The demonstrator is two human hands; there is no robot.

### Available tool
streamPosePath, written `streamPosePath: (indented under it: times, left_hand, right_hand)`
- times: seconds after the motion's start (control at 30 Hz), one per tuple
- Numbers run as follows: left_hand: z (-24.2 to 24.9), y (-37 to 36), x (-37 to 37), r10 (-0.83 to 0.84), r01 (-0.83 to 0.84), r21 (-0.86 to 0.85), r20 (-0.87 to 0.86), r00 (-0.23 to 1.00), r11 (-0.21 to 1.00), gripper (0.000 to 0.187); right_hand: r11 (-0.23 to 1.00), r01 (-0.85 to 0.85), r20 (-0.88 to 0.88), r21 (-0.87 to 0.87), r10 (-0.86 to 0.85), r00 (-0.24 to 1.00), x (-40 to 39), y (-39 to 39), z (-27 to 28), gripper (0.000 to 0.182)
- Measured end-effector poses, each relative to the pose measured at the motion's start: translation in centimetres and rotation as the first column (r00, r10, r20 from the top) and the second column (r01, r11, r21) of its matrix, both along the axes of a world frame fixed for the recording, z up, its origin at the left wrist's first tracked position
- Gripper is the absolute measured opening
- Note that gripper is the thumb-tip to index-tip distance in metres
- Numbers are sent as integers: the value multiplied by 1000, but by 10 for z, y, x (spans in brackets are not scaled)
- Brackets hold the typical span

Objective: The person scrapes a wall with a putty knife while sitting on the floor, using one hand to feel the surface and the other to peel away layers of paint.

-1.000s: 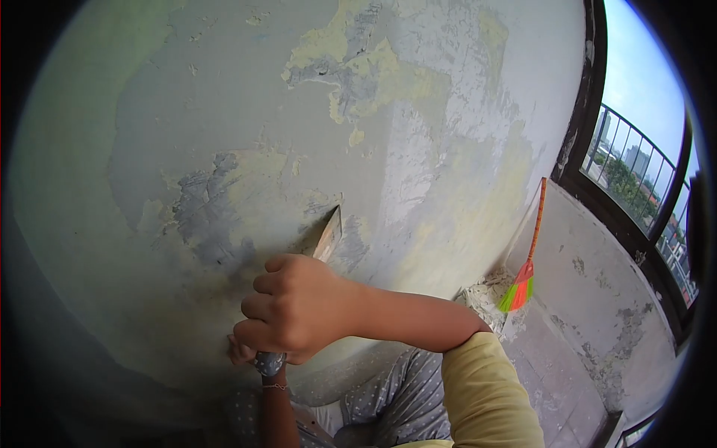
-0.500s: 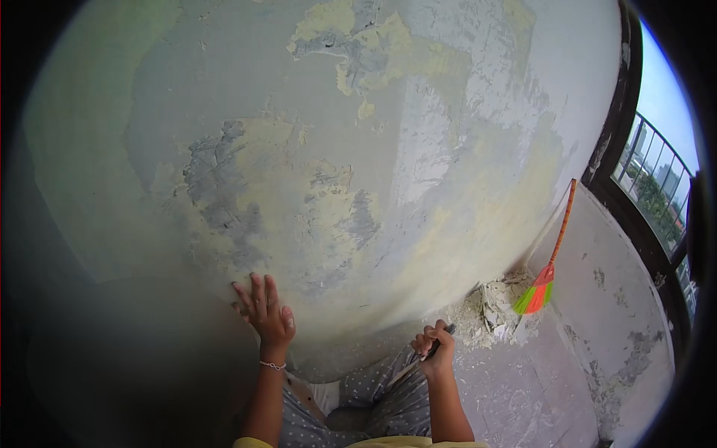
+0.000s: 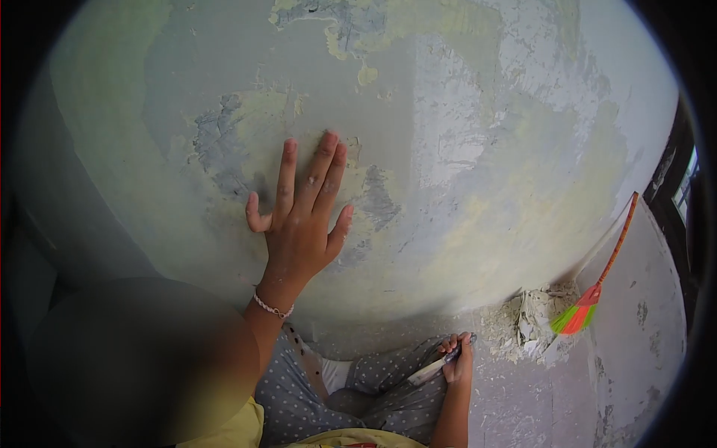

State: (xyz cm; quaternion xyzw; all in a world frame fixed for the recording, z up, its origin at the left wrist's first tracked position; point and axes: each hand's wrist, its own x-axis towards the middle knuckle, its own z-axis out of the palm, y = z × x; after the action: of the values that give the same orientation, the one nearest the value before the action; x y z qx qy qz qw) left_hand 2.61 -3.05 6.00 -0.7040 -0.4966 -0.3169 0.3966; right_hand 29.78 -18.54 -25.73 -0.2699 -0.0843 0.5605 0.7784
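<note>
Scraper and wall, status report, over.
Left hand flat on the peeling pale green plaster wall. Right hand grips the metal-bladed scraper, low, off the wall. Nothing in the way.

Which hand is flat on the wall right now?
The left hand, fingers spread on the scraped wall. The right hand is low by the knee, gripping the scraper.

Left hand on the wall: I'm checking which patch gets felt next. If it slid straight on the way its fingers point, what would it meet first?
The left hand lies flat on the wall, fingers pointing up. Straight on lies more scraped wall, probably the yellowish peeling patch.
</note>
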Motion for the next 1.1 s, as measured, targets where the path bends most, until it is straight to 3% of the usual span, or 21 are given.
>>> streamPosePath:
  times: [0.13,0.27,0.33,0.4,0.57,0.73,1.0,1.1]
  left_hand:
    - [-27,3,-6,16,-16,-13,-31,999,1000,54]
    - [-17,2,-3,81,-80,44,-24,996,996,54]
    - [-6,-1,1,107,-106,37,-4,994,994,54]
    - [-2,-3,7,58,-58,9,46,997,998,56]
    - [-43,-6,6,-18,13,-93,-56,998,996,61]
    - [-74,-11,1,-76,55,-198,-98,992,979,69]
    - [-101,-15,-8,-112,104,-272,-13,994,957,70]
    - [-111,-26,-2,-99,90,-348,-6,995,933,73]
  right_hand:
    - [999,-44,-26,0,44,999,4,-3,4,19]
    - [998,-58,-70,-40,55,996,7,-1,8,18]
    - [991,-125,-113,50,130,985,11,0,7,23]
    - [990,-136,-119,25,138,983,16,1,-4,25]
    - [979,-198,-43,-45,196,980,17,8,-5,39]
    - [958,-288,-21,-5,288,957,20,6,4,61]
    - [951,-302,-111,70,308,945,24,-1,-4,69]
    - [980,-197,-109,29,199,974,17,-1,4,70]
